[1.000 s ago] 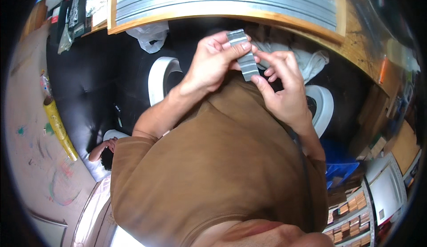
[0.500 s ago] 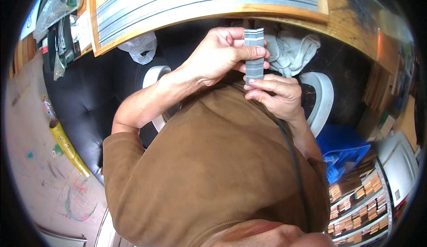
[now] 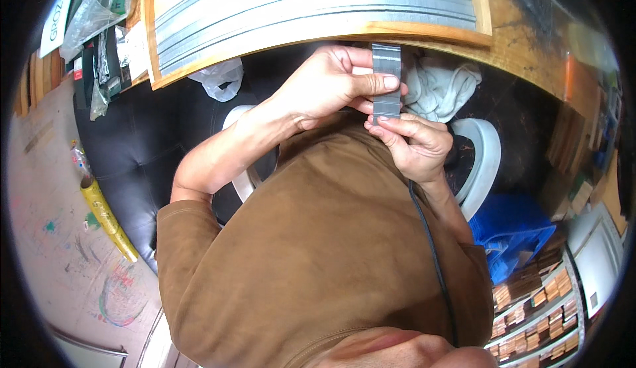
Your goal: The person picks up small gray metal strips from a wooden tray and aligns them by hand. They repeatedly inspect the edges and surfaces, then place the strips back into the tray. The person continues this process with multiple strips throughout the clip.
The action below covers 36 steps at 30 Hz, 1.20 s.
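Between my two hands is a narrow grey stack of thin, flat strips [image 3: 387,60], with lighter lines running across it; its exact kind is unclear. My left hand [image 3: 341,80] is closed around the stack, its thumb pressed across the front and fingertips showing past the far edge. At the lower end, the thumb and fingers of my right hand [image 3: 422,144] pinch the stack. Just beyond my hands is a wood-framed tray [image 3: 430,31], where long rows of grey strips [image 3: 318,20] lie side by side.
A white cloth [image 3: 440,90] hangs beyond my right hand. Pale chair arms [image 3: 482,162] flank my body. A blue crate [image 3: 513,229] and a rack of small wooden blocks [image 3: 540,315] stand at right. At left are plastic bags [image 3: 96,17] and a yellow tube [image 3: 106,219].
In the picture, both hands and the stack sit slightly farther right, along with much of the surroundings. The stack's face looks darker and its light bands fainter. Both grips are kept.
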Tool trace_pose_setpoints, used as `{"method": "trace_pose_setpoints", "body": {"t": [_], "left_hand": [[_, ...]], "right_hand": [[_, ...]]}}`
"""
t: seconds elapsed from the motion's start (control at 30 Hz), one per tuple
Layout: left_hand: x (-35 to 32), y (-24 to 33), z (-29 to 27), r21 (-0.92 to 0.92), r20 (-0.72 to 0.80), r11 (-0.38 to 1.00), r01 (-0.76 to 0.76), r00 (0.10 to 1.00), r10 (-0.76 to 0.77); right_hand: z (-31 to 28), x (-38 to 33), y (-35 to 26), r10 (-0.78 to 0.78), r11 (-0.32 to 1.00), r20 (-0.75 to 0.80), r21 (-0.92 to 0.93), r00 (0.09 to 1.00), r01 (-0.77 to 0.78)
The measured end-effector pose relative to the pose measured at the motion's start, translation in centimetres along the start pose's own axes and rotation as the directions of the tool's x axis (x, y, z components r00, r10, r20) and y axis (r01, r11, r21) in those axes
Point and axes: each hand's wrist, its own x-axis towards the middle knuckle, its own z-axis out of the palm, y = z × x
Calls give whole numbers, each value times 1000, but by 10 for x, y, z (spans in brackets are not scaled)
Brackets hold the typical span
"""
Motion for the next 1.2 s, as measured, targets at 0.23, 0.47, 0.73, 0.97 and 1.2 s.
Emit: {"method": "trace_pose_setpoints", "body": {"t": [0.23,0.47,0.73,0.97,1.2], "left_hand": [[7,-1,4,33,-34,999,-27,999,28],[-17,9,14,194,-101,978,-82,990,103],[-29,-15,20,-49,-136,977,-206,971,197],[-33,-22,15,-91,-142,965,-245,963,231],[-32,-24,15,-83,-131,956,-280,955,268]], "right_hand": [[0,-1,1,109,994,-28,-7,994,-110],[-49,27,-31,240,951,18,195,971,-239],[-45,54,-27,37,339,250,908,968,-247],[-41,56,-25,42,300,272,914,961,-272],[-41,55,-24,35,312,264,913,964,-262]]}}
